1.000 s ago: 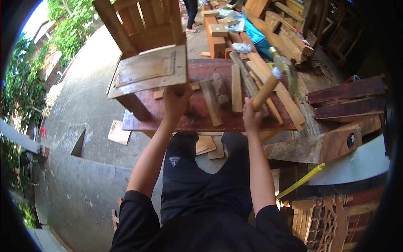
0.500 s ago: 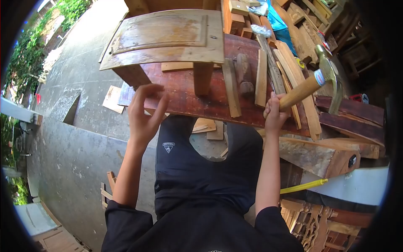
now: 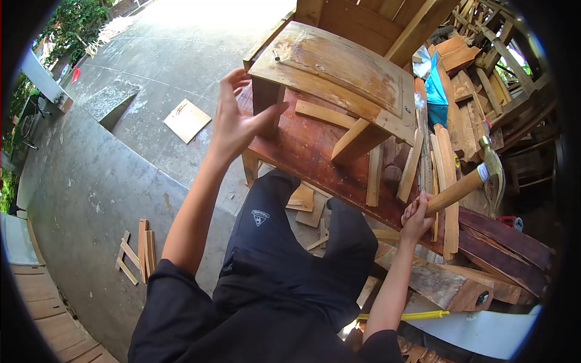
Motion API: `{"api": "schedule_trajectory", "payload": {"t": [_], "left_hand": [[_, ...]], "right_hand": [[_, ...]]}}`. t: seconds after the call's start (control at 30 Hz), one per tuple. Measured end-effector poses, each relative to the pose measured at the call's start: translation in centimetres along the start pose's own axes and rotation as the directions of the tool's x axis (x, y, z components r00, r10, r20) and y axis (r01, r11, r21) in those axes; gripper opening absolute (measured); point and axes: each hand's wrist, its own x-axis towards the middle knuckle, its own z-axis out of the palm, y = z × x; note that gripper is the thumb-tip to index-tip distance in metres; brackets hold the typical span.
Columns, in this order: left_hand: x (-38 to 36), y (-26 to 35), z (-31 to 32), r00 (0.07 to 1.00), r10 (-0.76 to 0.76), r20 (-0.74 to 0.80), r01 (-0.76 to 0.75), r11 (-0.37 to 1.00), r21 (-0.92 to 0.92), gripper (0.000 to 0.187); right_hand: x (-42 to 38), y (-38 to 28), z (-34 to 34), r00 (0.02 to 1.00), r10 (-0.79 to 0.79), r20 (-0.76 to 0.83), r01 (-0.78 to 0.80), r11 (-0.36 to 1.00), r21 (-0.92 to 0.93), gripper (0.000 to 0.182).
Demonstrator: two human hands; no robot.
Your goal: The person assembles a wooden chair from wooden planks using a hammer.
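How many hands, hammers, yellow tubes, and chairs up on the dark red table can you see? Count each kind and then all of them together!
Bare left hand and bare right hand: 2
Claw hammer with a wooden handle: 1
Long, thin yellow tube: 1
Brown wooden chair on the dark red wooden table: 1
Total: 5

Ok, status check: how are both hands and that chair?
Right hand gripping hammer. Left hand open by wooden chair, contact unclear. Chair upright on red table. Loose wood strips beside it, possibly in the way.
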Motion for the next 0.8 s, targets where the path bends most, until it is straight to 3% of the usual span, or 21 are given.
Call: {"api": "schedule_trajectory", "payload": {"t": [0.03, 0.13, 0.17, 0.2, 0.27, 0.37, 0.43, 0.53, 0.67, 0.77, 0.8], "left_hand": [[0.5, -0.8, 0.5, 1.000, 0.018, 0.009, -0.017, 0.997, -0.073, 0.092], [1.6, -2.0, 1.0, 0.962, -0.116, 0.247, 0.177, 0.955, -0.238, 0.086], [1.5, -2.4, 1.3, 0.946, -0.163, 0.280, 0.231, 0.945, -0.230, 0.078], [1.5, -2.2, 1.6, 0.954, -0.125, 0.271, 0.184, 0.961, -0.207, 0.063], [1.2, -2.0, 1.9, 0.923, -0.180, 0.339, 0.279, 0.921, -0.272, 0.041], [0.8, -3.4, 2.6, 0.957, -0.142, 0.253, 0.198, 0.957, -0.211, 0.022], [0.7, -3.3, 2.9, 0.966, -0.115, 0.232, 0.169, 0.959, -0.229, 0.021], [0.8, -3.0, 2.9, 0.969, -0.111, 0.219, 0.166, 0.953, -0.252, 0.021], [0.6, -3.0, 3.2, 0.965, -0.146, 0.217, 0.206, 0.936, -0.286, 0.024], [0.6, -3.3, 3.3, 0.966, -0.147, 0.211, 0.204, 0.937, -0.284, 0.026], [0.6, -3.4, 3.3, 0.968, -0.142, 0.208, 0.198, 0.940, -0.280, 0.026]], "right_hand": [[-0.3, -0.7, -0.1, 0.997, 0.017, 0.073, -0.016, 1.000, -0.016, 0.019], [-1.5, -4.9, -0.4, 0.983, 0.040, 0.179, -0.026, 0.997, -0.079, 0.027], [-1.8, -6.6, -0.3, 0.967, -0.004, 0.255, 0.039, 0.991, -0.131, 0.027], [-2.0, -8.3, -0.4, 0.942, -0.040, 0.333, 0.104, 0.979, -0.175, 0.027], [-2.2, -10.9, -0.9, 0.928, 0.002, 0.374, 0.116, 0.948, -0.295, 0.027], [-3.0, -14.8, 0.0, 0.920, 0.001, 0.392, 0.154, 0.919, -0.364, 0.030], [-3.3, -16.0, -0.4, 0.917, -0.004, 0.399, 0.178, 0.900, -0.399, 0.037], [-3.6, -17.5, 0.0, 0.928, -0.144, 0.342, 0.306, 0.819, -0.485, 0.043], [-1.9, -19.1, -0.2, 0.898, -0.338, 0.281, 0.417, 0.858, -0.301, 0.044], [-0.7, -20.9, -0.9, 0.883, -0.383, 0.271, 0.439, 0.878, -0.191, 0.044], [-0.6, -20.9, -1.0, 0.884, -0.372, 0.282, 0.439, 0.869, -0.229, 0.044]]}}
